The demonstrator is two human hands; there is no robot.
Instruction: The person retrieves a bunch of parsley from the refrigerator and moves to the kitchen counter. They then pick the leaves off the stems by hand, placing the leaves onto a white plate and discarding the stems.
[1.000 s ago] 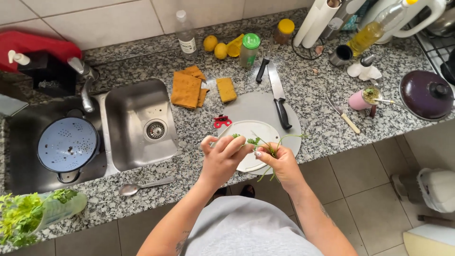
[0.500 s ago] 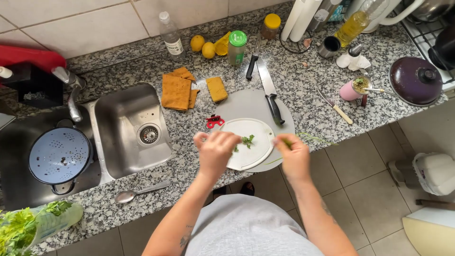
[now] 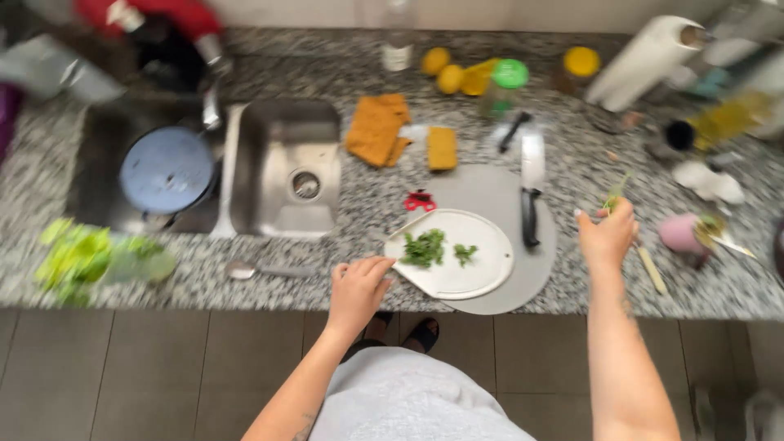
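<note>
Herbs (image 3: 425,247) lie chopped in a small heap on the white board (image 3: 482,273), which sits on a grey mat (image 3: 490,192) at the counter's front edge. The left hand (image 3: 359,290) rests at the board's near left corner, fingers curled and touching its handle end; whether it truly grips is hard to tell in the blur. The right hand (image 3: 606,237) is out to the right of the mat, above the counter (image 3: 367,212), pinching a green stem (image 3: 614,194). A knife (image 3: 532,186) lies on the mat beside the board. The sink (image 3: 282,167) is to the left.
</note>
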